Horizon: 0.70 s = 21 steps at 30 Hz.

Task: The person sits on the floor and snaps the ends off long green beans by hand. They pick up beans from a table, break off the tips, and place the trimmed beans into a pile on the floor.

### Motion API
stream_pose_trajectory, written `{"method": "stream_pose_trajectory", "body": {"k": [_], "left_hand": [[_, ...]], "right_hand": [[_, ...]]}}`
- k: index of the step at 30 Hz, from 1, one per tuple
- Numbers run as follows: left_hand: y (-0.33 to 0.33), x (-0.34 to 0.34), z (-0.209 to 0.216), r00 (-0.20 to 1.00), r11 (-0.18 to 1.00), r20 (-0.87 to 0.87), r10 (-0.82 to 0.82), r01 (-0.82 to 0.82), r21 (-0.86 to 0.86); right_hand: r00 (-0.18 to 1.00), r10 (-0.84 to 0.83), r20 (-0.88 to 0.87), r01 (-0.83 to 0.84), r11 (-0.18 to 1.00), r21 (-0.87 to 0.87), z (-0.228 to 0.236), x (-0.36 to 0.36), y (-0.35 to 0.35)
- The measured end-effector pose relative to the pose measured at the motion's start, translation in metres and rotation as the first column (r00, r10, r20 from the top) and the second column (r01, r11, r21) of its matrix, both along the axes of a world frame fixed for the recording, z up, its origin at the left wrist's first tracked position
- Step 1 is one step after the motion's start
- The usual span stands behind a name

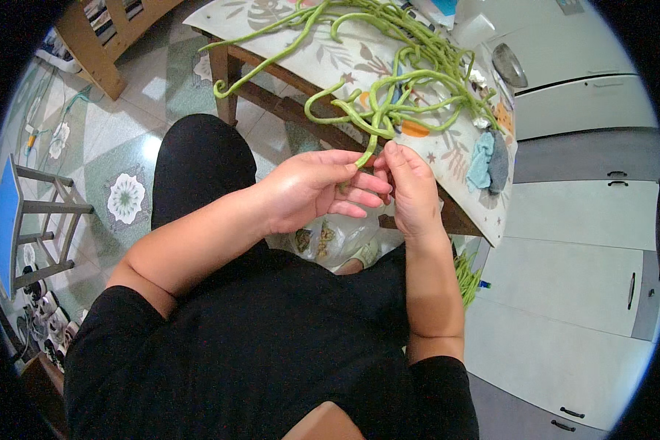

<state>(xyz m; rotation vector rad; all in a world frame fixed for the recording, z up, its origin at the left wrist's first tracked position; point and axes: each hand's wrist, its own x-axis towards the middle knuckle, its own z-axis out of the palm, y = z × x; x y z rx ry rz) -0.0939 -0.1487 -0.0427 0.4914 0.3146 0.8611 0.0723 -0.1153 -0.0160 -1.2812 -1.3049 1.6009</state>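
Seated at a wooden table [286,106], a person pinches the end of a long green bean [365,155] between both hands: left hand [315,189] with thumb and forefinger closed on it and the other fingers spread loose, right hand [411,183] with fingertips closed just beside. The bean runs up into the tangled heap of beans [411,73] on the patterned cloth [345,55]; a hard tug could likely drag the pile over the table edge, or snap the pod unevenly

Long thin green yardlong beans [389,88], cream plastic tablecloth with orange and grey leaf print [359,55], crumpled pale blue and grey cloth [488,161], blue-topped stool [7,220], flower-patterned floor tiles [125,198]
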Motion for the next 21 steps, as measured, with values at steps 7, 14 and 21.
{"method": "stream_pose_trajectory", "body": {"k": [7,14,21], "left_hand": [[-0.021,0.006,-0.019,0.979,0.995,-0.179,-0.094,0.099,0.018],[-0.016,0.008,-0.028,0.906,0.984,-0.422,-0.014,0.088,0.155],[-0.009,0.007,-0.030,0.922,0.986,-0.353,0.157,-0.169,-0.002]], "right_hand": [[0.992,-0.033,-0.121,0.017,0.992,-0.128,-0.012,-0.008,-0.017],[0.989,-0.017,-0.148,0.008,0.998,-0.062,-0.016,-0.001,-0.023],[0.998,-0.047,0.041,0.046,0.999,0.026,-0.012,0.019,-0.027]]}}
